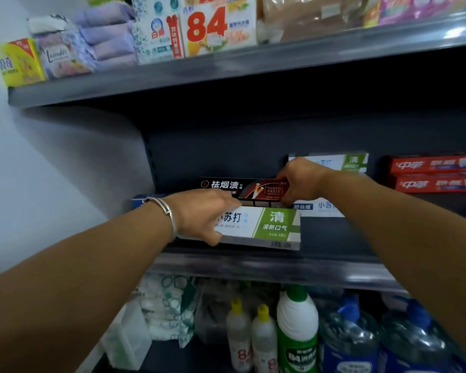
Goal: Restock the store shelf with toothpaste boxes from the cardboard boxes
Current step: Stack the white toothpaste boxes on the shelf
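Dark-red cardboard toothpaste box (244,188) is pinched by the right hand (300,181), just behind the white-and-green toothpaste box (264,227) gripped by the left hand (202,215).

On the middle shelf (334,261), bare dark board is lying open to the right of the white and green box (264,227), up to the red boxes (432,173) stacked far right. The left hand (202,214) and right hand (299,181) are filling the centre, together with the black box (242,188). A white box (334,162) is blocking the back. Overhead, the upper shelf (226,74) is leaving tall open room for reaching in.
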### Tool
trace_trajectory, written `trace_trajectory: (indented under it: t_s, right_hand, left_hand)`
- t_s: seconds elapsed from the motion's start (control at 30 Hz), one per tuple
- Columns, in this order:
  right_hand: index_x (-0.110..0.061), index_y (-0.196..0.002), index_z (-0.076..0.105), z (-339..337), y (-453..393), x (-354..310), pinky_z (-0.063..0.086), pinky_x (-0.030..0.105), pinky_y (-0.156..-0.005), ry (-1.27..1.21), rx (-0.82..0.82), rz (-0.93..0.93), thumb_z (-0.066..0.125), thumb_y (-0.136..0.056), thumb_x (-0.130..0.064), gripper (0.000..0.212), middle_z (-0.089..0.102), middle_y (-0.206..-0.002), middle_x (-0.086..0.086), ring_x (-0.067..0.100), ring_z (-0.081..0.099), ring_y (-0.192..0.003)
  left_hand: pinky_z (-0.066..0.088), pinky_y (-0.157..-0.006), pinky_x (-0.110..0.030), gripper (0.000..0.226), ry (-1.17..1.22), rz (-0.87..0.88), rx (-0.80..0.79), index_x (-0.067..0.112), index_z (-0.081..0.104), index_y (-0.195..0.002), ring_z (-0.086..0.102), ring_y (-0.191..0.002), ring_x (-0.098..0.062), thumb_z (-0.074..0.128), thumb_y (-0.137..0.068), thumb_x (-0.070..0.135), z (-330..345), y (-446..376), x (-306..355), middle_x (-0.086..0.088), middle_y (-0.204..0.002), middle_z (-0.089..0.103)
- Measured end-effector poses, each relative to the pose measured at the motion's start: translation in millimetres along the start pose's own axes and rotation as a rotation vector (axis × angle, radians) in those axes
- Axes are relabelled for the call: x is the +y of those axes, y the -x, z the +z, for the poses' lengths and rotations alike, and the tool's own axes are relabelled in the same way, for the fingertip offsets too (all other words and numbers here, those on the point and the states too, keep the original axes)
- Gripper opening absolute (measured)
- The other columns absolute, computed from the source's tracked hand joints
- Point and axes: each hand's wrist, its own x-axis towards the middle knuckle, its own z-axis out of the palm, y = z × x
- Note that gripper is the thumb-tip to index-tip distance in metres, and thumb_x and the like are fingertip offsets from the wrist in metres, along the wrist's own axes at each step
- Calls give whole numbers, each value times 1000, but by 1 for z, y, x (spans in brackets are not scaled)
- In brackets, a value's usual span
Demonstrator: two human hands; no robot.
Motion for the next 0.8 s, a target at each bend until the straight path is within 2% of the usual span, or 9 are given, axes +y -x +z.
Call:
trace_trajectory:
  t_s: [0.13, 0.3, 0.43, 0.6, 0.8]
  right_hand:
    - [-12, -105, 66, 11, -22, 3, 50, 29, -71, 25, -3, -27, 78, -73, -27, 38, 60, -92, 2, 20, 60, -84]
    - [-13, -106, 64, 25, -36, 6, 54, 37, -83, 83, -20, -56, 77, -74, -31, 39, 64, -101, 5, 21, 61, -89]
    - [-15, -110, 61, 34, -41, 5, 54, 37, -86, 102, -43, -49, 76, -76, -33, 41, 62, -105, 4, 21, 61, -93]
    - [-16, -114, 58, 40, -44, 4, 52, 36, -87, 139, -59, -38, 70, -81, -33, 39, 61, -110, 6, 22, 60, -96]
    - [-14, -114, 52, 48, -48, 8, 51, 39, -89, 160, -64, -43, 67, -84, -34, 39, 60, -112, 8, 24, 59, -99]
  left_hand:
    - [45, -85, -31, 44, 7, -6, -4, 20, 49, -111, 43, -94, -10, 65, -72, 31, 11, -11, -16, 7, -100, 47]
    - [45, -85, -28, 48, 40, -22, -39, 20, 48, -117, 45, -97, -9, 66, -74, 30, 22, -19, -26, 6, -108, 51]
    - [46, -87, -32, 51, 33, -29, -60, 20, 47, -120, 46, -100, -12, 66, -73, 32, 31, -24, -30, 5, -110, 51]
    - [47, -84, -34, 50, 13, -37, -62, 20, 47, -118, 45, -95, -12, 65, -73, 32, 36, -30, -33, 6, -103, 49]
    - [47, -84, -35, 52, 19, -43, -70, 19, 47, -120, 47, -97, -14, 66, -74, 32, 44, -36, -34, 4, -107, 49]
